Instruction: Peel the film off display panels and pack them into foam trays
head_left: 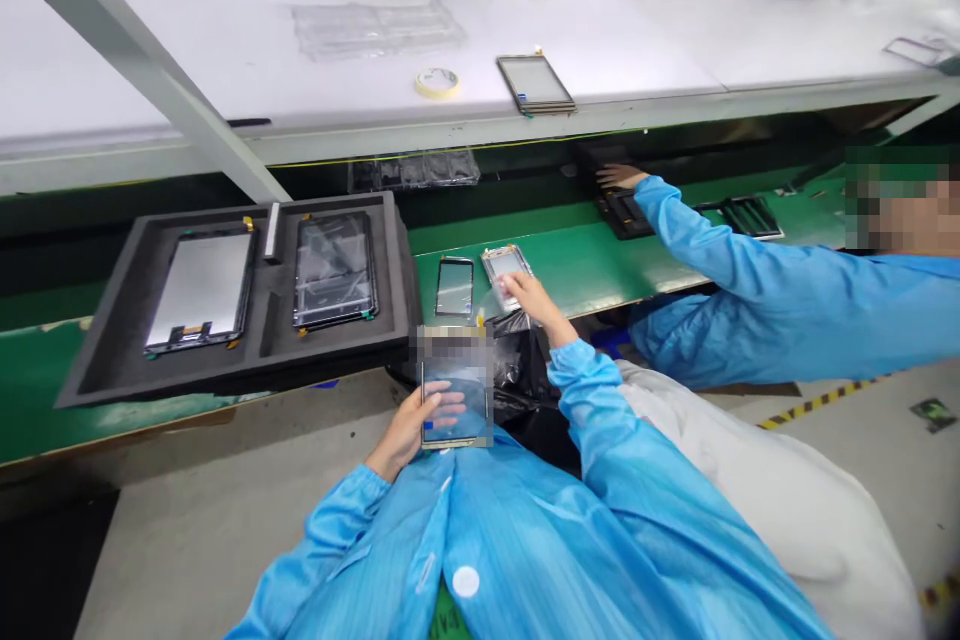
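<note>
In my left hand is a see-through glass panel with a pale border, held upright before my chest. The thumb lies at its left edge and the fingers show through from behind. My right hand is closed in a pinch over a white-framed panel on the green bench. A thin clear film seems to hang from its fingertips, though its outline is faint. Left of that lies a dark-bordered panel. A black plastic bag sits below my right hand.
A grey foam tray at the left holds two larger screens. On the white shelf above are a tape roll and stacked framed panels. At the right, a co-worker's hand reaches to a black tray.
</note>
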`<control>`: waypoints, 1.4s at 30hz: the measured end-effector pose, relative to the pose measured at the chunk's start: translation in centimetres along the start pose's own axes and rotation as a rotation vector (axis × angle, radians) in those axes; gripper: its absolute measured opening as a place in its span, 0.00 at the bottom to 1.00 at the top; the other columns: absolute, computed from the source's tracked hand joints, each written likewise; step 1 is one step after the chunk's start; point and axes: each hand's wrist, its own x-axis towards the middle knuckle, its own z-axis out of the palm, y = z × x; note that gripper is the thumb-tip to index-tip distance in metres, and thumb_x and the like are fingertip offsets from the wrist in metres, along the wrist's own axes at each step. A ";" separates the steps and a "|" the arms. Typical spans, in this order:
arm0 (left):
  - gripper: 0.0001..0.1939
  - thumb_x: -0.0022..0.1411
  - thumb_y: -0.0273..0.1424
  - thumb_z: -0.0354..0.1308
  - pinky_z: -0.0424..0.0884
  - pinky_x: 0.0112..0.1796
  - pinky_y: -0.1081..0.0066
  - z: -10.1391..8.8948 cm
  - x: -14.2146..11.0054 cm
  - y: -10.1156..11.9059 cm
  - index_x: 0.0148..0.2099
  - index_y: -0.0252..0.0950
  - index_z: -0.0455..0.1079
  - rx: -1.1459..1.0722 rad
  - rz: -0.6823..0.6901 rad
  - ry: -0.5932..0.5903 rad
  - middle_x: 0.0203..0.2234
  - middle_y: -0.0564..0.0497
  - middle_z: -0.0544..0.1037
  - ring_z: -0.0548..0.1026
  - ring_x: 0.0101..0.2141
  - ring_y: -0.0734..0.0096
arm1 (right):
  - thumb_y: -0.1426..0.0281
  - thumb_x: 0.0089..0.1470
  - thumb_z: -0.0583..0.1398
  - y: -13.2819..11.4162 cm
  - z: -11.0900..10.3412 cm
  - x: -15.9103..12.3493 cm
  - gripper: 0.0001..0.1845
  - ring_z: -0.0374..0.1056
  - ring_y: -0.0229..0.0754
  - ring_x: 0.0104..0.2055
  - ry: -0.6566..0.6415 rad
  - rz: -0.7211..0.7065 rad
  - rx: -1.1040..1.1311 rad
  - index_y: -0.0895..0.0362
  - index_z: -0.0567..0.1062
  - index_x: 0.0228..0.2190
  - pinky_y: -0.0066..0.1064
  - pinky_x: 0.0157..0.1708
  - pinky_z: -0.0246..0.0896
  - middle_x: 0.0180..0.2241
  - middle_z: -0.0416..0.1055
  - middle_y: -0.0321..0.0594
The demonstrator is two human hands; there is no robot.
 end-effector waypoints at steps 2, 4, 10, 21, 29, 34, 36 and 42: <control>0.26 0.55 0.42 0.72 0.77 0.43 0.60 -0.2 0.1 0.3 0.51 0.35 0.72 0.018 -0.002 -0.027 0.46 0.37 0.83 0.83 0.45 0.51 | 0.54 0.60 0.58 -0.1 1.2 -4.0 0.21 0.69 0.41 0.34 -0.142 0.043 0.175 0.59 0.75 0.42 0.35 0.39 0.66 0.33 0.74 0.40; 0.26 0.55 0.42 0.71 0.77 0.43 0.60 -0.4 0.3 0.4 0.51 0.35 0.72 0.040 -0.009 -0.066 0.46 0.37 0.83 0.83 0.44 0.51 | 0.51 0.53 0.64 -0.1 2.9 -7.3 0.23 0.68 0.38 0.31 -0.171 0.070 0.322 0.58 0.75 0.39 0.32 0.36 0.65 0.31 0.72 0.37; 0.24 0.55 0.41 0.72 0.78 0.42 0.61 -1.2 -0.2 -0.1 0.49 0.36 0.73 0.074 -0.071 -0.182 0.42 0.40 0.85 0.84 0.41 0.54 | 0.42 0.43 0.68 0.5 7.9 -12.3 0.31 0.52 0.32 0.21 -0.011 0.188 0.750 0.54 0.63 0.24 0.26 0.22 0.51 0.19 0.57 0.27; 0.28 0.43 0.39 0.78 0.77 0.44 0.63 -5.7 -6.3 0.2 0.46 0.40 0.75 0.143 -0.092 -0.100 0.30 0.54 0.82 0.81 0.34 0.63 | 0.68 0.49 0.68 3.0 14.5 -24.5 0.22 0.67 0.34 0.31 -0.342 0.244 0.577 0.58 0.75 0.47 0.24 0.31 0.62 0.35 0.76 0.36; 0.30 0.47 0.51 0.72 0.74 0.54 0.50 -7.1 -9.3 0.8 0.44 0.33 0.81 0.500 -0.123 0.051 0.39 0.41 0.85 0.80 0.49 0.45 | 0.71 0.42 0.64 5.9 16.2 -29.2 0.11 0.62 0.33 0.24 -0.128 0.459 0.808 0.60 0.82 0.32 0.24 0.25 0.57 0.25 0.74 0.35; 0.26 0.59 0.50 0.63 0.66 0.62 0.50 -7.9 -12.0 1.4 0.50 0.37 0.80 0.594 0.250 0.224 0.49 0.43 0.83 0.76 0.56 0.50 | 0.70 0.45 0.65 11.8 15.5 -26.2 0.11 0.67 0.36 0.27 0.369 0.661 0.551 0.61 0.79 0.33 0.27 0.29 0.64 0.27 0.74 0.41; 0.25 0.60 0.51 0.62 0.67 0.62 0.49 -8.1 -13.2 1.3 0.49 0.37 0.80 0.606 0.305 0.313 0.47 0.44 0.84 0.78 0.54 0.51 | 0.68 0.52 0.63 14.0 15.1 -23.5 0.13 0.71 0.39 0.33 0.411 0.687 0.415 0.62 0.78 0.39 0.29 0.35 0.67 0.33 0.76 0.45; 0.29 0.58 0.57 0.59 0.65 0.63 0.50 -7.4 -14.0 0.0 0.44 0.38 0.82 0.815 0.119 0.493 0.42 0.44 0.86 0.78 0.54 0.46 | 0.65 0.63 0.61 19.5 16.9 -12.5 0.13 0.73 0.43 0.45 0.141 0.719 -0.065 0.63 0.76 0.44 0.37 0.47 0.70 0.43 0.76 0.49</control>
